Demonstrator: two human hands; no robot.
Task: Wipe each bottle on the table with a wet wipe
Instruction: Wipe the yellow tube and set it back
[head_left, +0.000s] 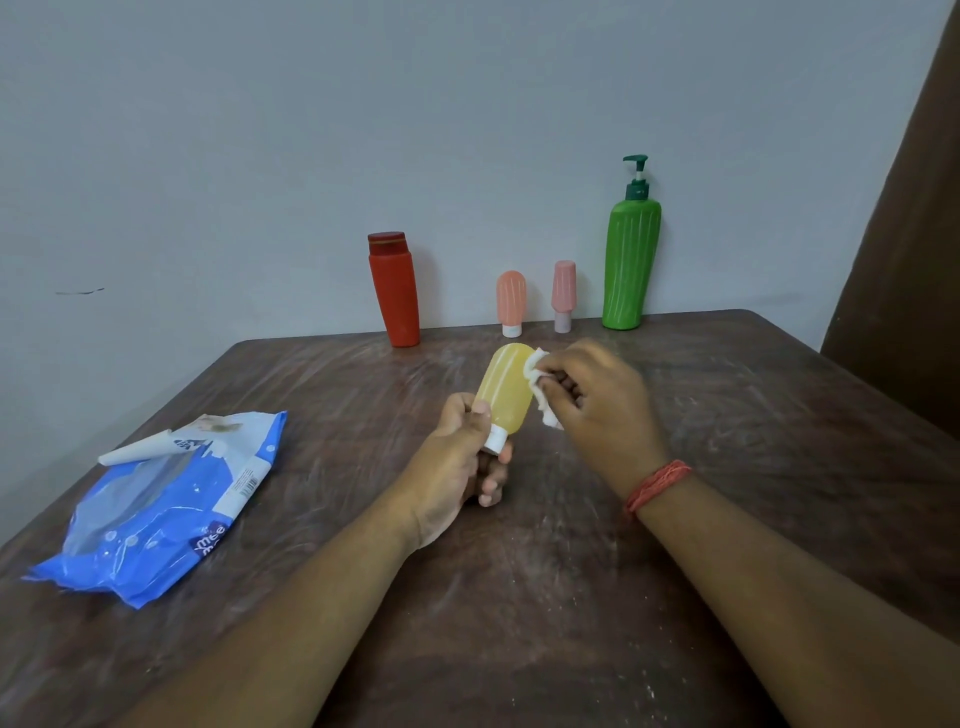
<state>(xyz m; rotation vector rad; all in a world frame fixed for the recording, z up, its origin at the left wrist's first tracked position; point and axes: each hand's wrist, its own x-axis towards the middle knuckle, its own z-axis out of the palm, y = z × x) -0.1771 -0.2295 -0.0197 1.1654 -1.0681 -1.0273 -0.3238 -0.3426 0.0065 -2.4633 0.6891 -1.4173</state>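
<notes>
The fingers (470, 415) of the left hand (460, 462) are curled tight around the white cap end of the yellow bottle (506, 392), holding it up over the middle of the table (727, 467). The right hand (597, 400) pinches a white wipe (540, 387) against the bottle's right side. Far back stand a red bottle (395, 291), two pink bottles (511, 301) and a green pump bottle (631, 260). A blue wipe pack (161, 504) lies near the left.

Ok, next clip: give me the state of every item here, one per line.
Yellow bottle: lifted, tilted, cap down, being wiped.
Wet wipe: bunched, pressed on the yellow bottle.
Left hand: grips the bottle's cap end.
Right hand: pinches the wipe.
Red bottle: upright, capped.
Orange bottle: standing on its cap.
Pink bottle: standing on its cap.
Green pump bottle: upright.
Wipes pack: flap open.
</notes>
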